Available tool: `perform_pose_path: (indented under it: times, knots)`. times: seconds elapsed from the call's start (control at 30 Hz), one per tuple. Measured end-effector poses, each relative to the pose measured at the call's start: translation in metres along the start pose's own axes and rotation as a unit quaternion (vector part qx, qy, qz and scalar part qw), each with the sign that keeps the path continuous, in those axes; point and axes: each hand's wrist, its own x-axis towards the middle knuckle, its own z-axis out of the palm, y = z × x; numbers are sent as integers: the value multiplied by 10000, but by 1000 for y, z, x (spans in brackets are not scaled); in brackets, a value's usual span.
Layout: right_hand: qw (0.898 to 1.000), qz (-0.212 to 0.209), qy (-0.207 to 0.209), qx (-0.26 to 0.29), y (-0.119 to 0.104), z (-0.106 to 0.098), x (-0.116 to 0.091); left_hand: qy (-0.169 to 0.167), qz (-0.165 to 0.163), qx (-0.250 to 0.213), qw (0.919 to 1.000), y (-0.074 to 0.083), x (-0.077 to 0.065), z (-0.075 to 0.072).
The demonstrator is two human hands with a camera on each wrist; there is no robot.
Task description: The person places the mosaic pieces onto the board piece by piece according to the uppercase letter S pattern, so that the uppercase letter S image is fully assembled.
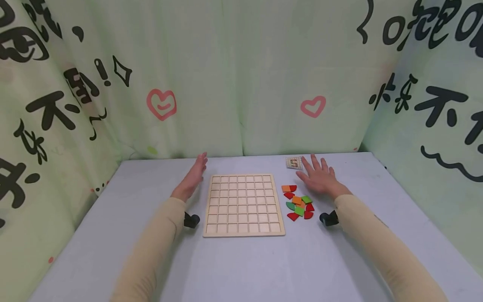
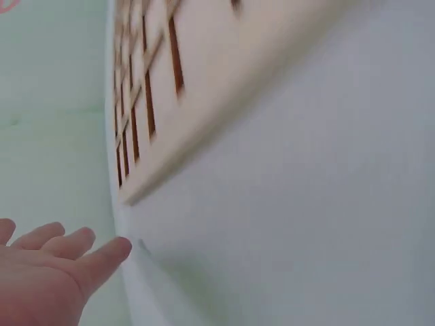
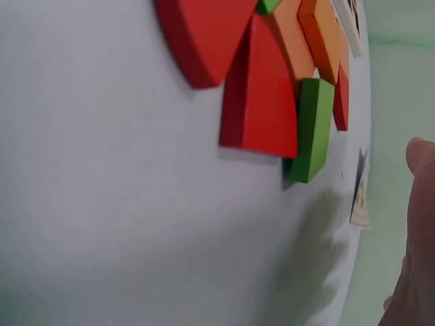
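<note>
A square wooden grid board (image 1: 243, 205) lies flat in the middle of the table, its shallow square cells bare. My left hand (image 1: 193, 178) is held just off the board's left edge with straight fingers and nothing in them; the left wrist view shows its fingers (image 2: 105, 261) below the board's corner. To the right of the board is a loose pile of red, orange and green blocks, some square like the green block (image 1: 299, 211), some with curved edges like the red block (image 3: 268, 95). My right hand (image 1: 320, 178), fingers spread, hovers beyond and right of the pile, holding nothing.
A small printed card (image 1: 294, 163) lies near the back edge, close by the right fingertips. The white table (image 1: 241, 268) is bordered by pale green curtains (image 1: 241, 84) at the back and both sides. Black wrist cameras (image 1: 329, 218) sit under both wrists.
</note>
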Motion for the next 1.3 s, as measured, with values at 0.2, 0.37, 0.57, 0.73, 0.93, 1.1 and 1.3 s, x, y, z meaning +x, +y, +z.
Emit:
perform_pose_path:
  times: [0.2, 0.37, 0.57, 0.73, 0.93, 1.1, 1.3]
  knots:
    - [10000, -36, 11, 51, -9, 0, -1, 399, 10, -855, 9955, -16, -5, 10]
    - [10000, -13, -17, 11, -11, -1, -3, 640, 67, 532, 9965, -30, -12, 11]
    - [10000, -50, -41, 54, -9, -3, -3, 247, 367, 2169, 9752, -35, -14, 9]
    - [10000, -50, -40, 0, -8, -3, -5, 135, 526, 2718, 9608, -35, -15, 5]
    - [9999, -110, -98, 17, -4, -3, -8, 45, 467, 2709, 9615, -37, -19, 1]
    - [9997, -198, -128, -20, -3, -2, -8, -89, 510, 2780, 9592, -36, -21, -3]
    - [9985, -479, 145, -238, -4, 1, -8, -143, 496, 2756, 9599, -35, -23, -4]
